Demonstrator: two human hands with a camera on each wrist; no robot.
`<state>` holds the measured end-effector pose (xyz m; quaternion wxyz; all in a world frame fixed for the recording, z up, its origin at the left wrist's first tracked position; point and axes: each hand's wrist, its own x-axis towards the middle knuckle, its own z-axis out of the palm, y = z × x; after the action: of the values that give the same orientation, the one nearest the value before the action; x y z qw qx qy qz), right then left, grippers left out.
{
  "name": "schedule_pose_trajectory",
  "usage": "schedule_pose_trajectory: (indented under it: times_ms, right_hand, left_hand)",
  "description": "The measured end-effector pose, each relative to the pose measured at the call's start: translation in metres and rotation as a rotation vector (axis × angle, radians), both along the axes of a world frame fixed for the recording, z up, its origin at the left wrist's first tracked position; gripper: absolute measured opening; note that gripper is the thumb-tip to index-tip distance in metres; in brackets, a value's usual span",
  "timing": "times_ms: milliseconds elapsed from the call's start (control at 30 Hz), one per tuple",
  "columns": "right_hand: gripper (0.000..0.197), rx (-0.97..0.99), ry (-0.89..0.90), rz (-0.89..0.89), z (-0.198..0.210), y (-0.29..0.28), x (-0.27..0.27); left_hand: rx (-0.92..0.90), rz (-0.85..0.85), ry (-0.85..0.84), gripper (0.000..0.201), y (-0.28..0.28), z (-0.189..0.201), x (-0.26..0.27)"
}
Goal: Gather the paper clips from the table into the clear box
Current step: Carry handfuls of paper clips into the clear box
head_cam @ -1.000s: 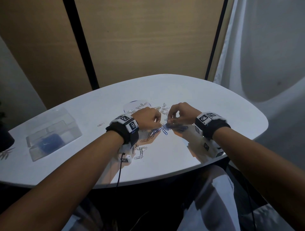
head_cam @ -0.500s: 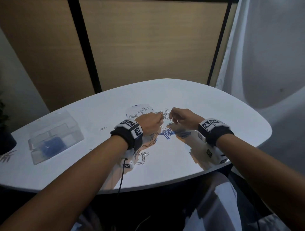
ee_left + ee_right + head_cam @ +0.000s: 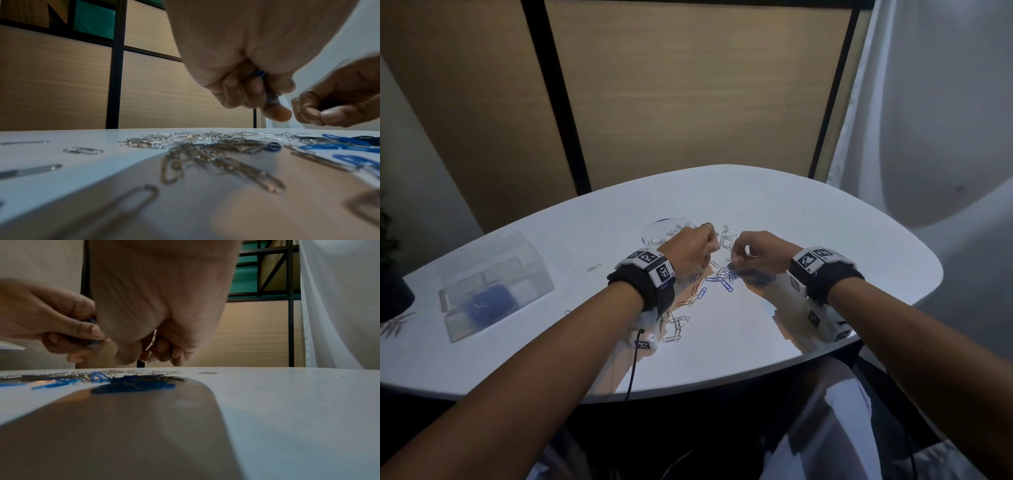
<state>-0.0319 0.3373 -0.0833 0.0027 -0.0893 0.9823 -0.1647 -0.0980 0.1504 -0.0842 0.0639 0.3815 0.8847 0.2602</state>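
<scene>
Blue paper clips (image 3: 726,278) lie heaped in the middle of the white table (image 3: 825,222), with silver ones (image 3: 726,236) beyond and more clips (image 3: 677,325) under my left wrist. My left hand (image 3: 710,245) hovers above them, fingers curled round a few blue clips (image 3: 260,74). Close on its right, my right hand (image 3: 736,255) hangs over the blue heap (image 3: 133,384) with fingers curled and thumb near the fingertips (image 3: 162,350); no clip shows in it. The clear box (image 3: 534,274) stands at far left with blue clips (image 3: 486,303) inside.
One stray clip (image 3: 594,267) lies between the box and my left hand. A clear round lid (image 3: 664,224) rests behind the silver clips. A dark plant pot (image 3: 393,294) sits at the table's left edge. A white curtain hangs on the right.
Both hands have shifted a little farther across the table over the clips. The left still grips its blue clips.
</scene>
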Motion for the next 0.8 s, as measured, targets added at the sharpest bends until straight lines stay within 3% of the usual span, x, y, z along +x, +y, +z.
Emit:
schedule_pose_trajectory:
  times_ms: [200,367,633,800]
  right_hand:
    - [0.026,-0.158,-0.090,-0.079,0.0026,-0.0021,0.0009]
    - [0.006,-0.043,-0.076,-0.049,0.0052,-0.0021,0.0049]
    - [0.010,0.066,-0.068,-0.072,0.0032,-0.0005,0.0050]
    - [0.005,-0.104,0.051,-0.060,0.0060,0.0022,0.0033]
  left_hand:
    - [-0.083,-0.051,0.007,0.027,0.0005,0.0030,0.0011]
    - [-0.086,-0.041,-0.049,0.030,0.0004,0.0003,0.0036]
    - [-0.270,-0.100,0.116,0.024,-0.0029,-0.0031,0.0048]
    - [-0.288,-0.110,0.138,0.017,-0.0010,-0.0028,0.0051]
